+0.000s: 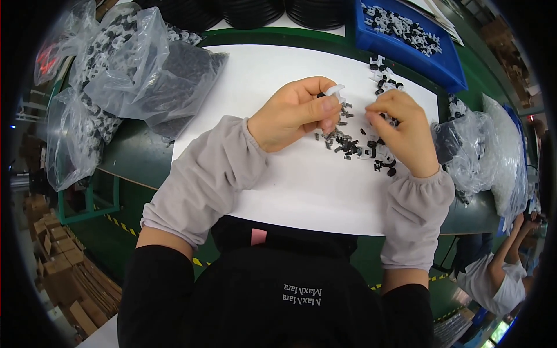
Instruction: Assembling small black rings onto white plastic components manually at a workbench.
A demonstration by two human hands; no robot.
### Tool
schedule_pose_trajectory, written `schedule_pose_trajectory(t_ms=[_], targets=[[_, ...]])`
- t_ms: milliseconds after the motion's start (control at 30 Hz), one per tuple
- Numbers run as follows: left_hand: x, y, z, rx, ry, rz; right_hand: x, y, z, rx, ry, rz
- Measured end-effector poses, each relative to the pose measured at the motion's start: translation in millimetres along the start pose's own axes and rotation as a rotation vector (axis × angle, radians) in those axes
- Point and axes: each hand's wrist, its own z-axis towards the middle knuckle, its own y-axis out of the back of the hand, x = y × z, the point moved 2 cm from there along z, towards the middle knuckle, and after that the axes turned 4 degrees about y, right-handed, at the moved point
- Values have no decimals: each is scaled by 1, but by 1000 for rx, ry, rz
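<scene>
The left hand (293, 113) pinches a white plastic piece (335, 90) between its fingers above the surface (301, 191); the right hand (403, 127) curls its fingers (their grip cannot be told). Small dark parts (347, 145) lie between, presumably for easy reach.

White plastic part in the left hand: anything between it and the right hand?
Nothing visible stands between the white plastic part, gripped in the left hand, and the right hand. Small dark parts lie on the white sheet below that gap.

Smooth plastic piece (335, 90), matt cloth sleeves (203, 171)
</scene>
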Motion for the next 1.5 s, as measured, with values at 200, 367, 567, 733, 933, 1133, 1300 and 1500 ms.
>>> schedule_pose_trajectory(t_ms=[200,367,567,733,933,1133,1300,1500], targets=[[-2,0,-1,-14,9,3,3,-14,-10,161,-11,-266],[-2,0,0,-20,-5,27,9,-26,-11,150,22,-442],[-2,1,0,0,-12,19,8,-28,-8,113,-1,-417],[-2,2,-2,-16,-5,-2,9,-22,-2,22,-219,-7],[-2,2,-2,-12,0,85,15,-19,-2,-233,-209,157],[0,3,-2,0,8,113,25,-28,-4,-383,-107,376],[0,1,-1,5,-7,102,33,-27,-1,-357,10,262],[1,1,0,-16,-18,130,36,-26,-4,-390,29,311]])
